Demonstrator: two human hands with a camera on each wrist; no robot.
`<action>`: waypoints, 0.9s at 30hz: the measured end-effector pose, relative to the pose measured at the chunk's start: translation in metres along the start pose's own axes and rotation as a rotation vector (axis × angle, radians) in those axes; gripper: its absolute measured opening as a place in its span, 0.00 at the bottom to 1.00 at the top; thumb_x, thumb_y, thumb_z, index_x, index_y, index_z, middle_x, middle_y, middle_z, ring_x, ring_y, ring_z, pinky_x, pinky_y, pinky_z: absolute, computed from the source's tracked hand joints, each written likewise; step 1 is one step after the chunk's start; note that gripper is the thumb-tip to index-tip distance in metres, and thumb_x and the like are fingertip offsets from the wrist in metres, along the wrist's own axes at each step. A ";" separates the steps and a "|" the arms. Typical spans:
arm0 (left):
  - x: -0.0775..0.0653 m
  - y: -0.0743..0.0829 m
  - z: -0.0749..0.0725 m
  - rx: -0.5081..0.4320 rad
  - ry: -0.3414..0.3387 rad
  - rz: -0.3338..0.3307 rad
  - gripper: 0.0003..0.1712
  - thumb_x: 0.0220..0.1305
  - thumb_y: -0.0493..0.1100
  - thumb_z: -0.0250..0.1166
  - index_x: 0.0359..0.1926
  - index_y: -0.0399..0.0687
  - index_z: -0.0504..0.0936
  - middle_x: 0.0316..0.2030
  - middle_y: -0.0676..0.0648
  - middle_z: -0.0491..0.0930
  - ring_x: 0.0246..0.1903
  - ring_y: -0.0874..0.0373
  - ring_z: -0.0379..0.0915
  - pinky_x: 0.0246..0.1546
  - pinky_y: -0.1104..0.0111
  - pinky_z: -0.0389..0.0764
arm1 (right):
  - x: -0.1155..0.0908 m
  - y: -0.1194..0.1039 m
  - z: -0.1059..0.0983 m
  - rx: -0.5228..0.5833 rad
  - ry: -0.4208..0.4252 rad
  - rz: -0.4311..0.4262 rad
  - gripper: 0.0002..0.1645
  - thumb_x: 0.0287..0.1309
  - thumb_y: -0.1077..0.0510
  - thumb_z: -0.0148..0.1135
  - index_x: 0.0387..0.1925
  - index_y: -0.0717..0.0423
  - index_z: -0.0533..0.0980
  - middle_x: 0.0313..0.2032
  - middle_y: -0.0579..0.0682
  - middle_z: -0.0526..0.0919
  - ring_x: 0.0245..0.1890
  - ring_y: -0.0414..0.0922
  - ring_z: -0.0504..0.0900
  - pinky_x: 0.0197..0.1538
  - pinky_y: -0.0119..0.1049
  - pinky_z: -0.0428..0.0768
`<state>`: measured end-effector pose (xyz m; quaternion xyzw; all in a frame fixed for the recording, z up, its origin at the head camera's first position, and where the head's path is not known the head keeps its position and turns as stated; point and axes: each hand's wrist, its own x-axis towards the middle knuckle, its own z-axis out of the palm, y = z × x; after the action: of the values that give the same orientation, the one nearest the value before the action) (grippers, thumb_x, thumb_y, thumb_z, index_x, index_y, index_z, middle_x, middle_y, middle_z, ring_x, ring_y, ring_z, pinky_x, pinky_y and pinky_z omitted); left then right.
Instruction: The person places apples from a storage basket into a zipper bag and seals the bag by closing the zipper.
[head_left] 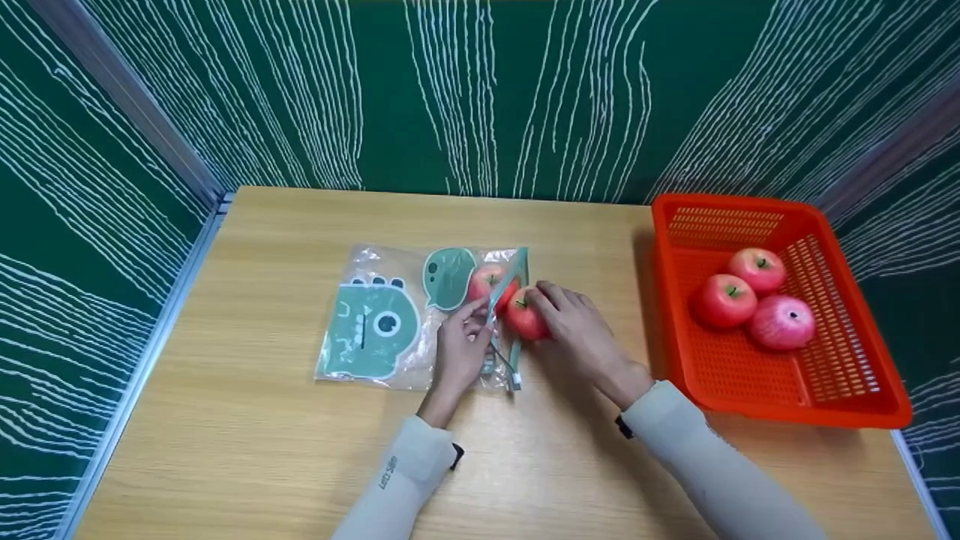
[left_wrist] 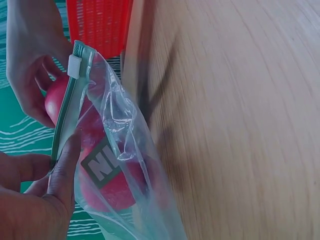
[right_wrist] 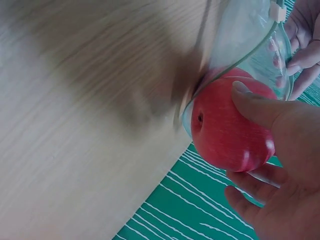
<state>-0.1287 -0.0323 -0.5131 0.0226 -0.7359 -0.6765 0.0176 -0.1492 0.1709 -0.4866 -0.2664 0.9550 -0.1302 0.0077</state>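
1. The left grip (head_left: pixel 461 349) pinched a clear printed bag (head_left: pixel 379 330) by its zip edge (left_wrist: pixel 66 111); the bag lay on the desk (head_left: pixel 262 442).
2. The right grip (head_left: pixel 581 328) held a red apple (head_left: pixel 526 319) between thumb and fingers at the bag's mouth.
3. Another apple (head_left: pixel 486 282) showed inside, near that mouth.
4. To the right, an orange-red basket (head_left: pixel 724 379) contained two apples (head_left: pixel 725 301) and a streaked pink fruit (head_left: pixel 781 322).

Four red apples (head_left: pixel 725 301), one zip bag (head_left: pixel 375 330), one basket (head_left: pixel 862 360)

One red apple (head_left: pixel 486 279) shows inside the zip bag at left. One is at its mouth. Two are in the basket at right, with one pink streaky round thing (head_left: pixel 782 323), too hard to name. Two hands: one left hand (head_left: pixel 459 349), one right hand (head_left: pixel 577 326). One table (head_left: pixel 262 450).
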 end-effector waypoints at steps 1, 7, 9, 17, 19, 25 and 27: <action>0.000 0.000 0.000 0.004 0.003 0.004 0.27 0.64 0.20 0.60 0.64 0.29 0.79 0.48 0.34 0.84 0.35 0.56 0.84 0.30 0.65 0.89 | 0.000 0.000 0.001 0.005 -0.001 0.004 0.54 0.53 0.64 0.81 0.78 0.53 0.63 0.74 0.62 0.68 0.73 0.63 0.68 0.73 0.65 0.72; 0.000 0.001 0.000 0.013 0.002 0.007 0.26 0.64 0.20 0.62 0.64 0.30 0.80 0.47 0.36 0.84 0.36 0.54 0.85 0.32 0.61 0.90 | 0.003 -0.002 0.008 0.020 0.019 0.018 0.52 0.57 0.63 0.79 0.79 0.52 0.63 0.75 0.62 0.67 0.73 0.63 0.69 0.74 0.64 0.70; 0.001 0.001 0.001 0.016 -0.001 0.004 0.26 0.65 0.20 0.62 0.64 0.30 0.80 0.47 0.37 0.84 0.36 0.54 0.85 0.33 0.62 0.89 | 0.004 -0.003 0.010 0.028 0.029 0.019 0.52 0.58 0.62 0.79 0.79 0.52 0.63 0.75 0.62 0.67 0.73 0.63 0.69 0.75 0.64 0.70; 0.000 0.003 0.001 0.008 -0.010 0.002 0.27 0.65 0.21 0.62 0.65 0.29 0.78 0.48 0.36 0.84 0.38 0.51 0.86 0.36 0.67 0.88 | 0.010 -0.007 0.022 0.029 0.062 0.004 0.49 0.61 0.60 0.77 0.79 0.53 0.63 0.75 0.62 0.68 0.72 0.63 0.70 0.75 0.62 0.70; -0.001 0.003 0.001 0.011 -0.012 0.004 0.27 0.65 0.21 0.62 0.65 0.30 0.79 0.48 0.36 0.84 0.38 0.51 0.86 0.37 0.69 0.88 | 0.011 -0.008 0.026 0.027 0.074 0.000 0.48 0.62 0.59 0.76 0.79 0.53 0.64 0.75 0.63 0.68 0.72 0.63 0.71 0.75 0.62 0.70; -0.002 0.004 0.001 0.005 -0.011 0.053 0.26 0.65 0.20 0.61 0.64 0.29 0.79 0.47 0.34 0.84 0.39 0.47 0.86 0.38 0.71 0.87 | 0.016 -0.011 0.035 0.049 0.108 -0.001 0.47 0.62 0.58 0.77 0.78 0.55 0.65 0.74 0.63 0.69 0.72 0.62 0.72 0.74 0.61 0.72; -0.002 0.004 0.000 0.010 -0.010 0.072 0.26 0.64 0.20 0.61 0.64 0.28 0.79 0.48 0.34 0.83 0.40 0.46 0.86 0.39 0.70 0.87 | 0.017 -0.011 0.037 0.054 0.118 0.000 0.47 0.61 0.57 0.77 0.78 0.55 0.65 0.74 0.63 0.69 0.72 0.61 0.73 0.74 0.60 0.72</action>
<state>-0.1265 -0.0313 -0.5089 -0.0071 -0.7398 -0.6718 0.0380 -0.1552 0.1438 -0.5190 -0.2579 0.9499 -0.1714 -0.0417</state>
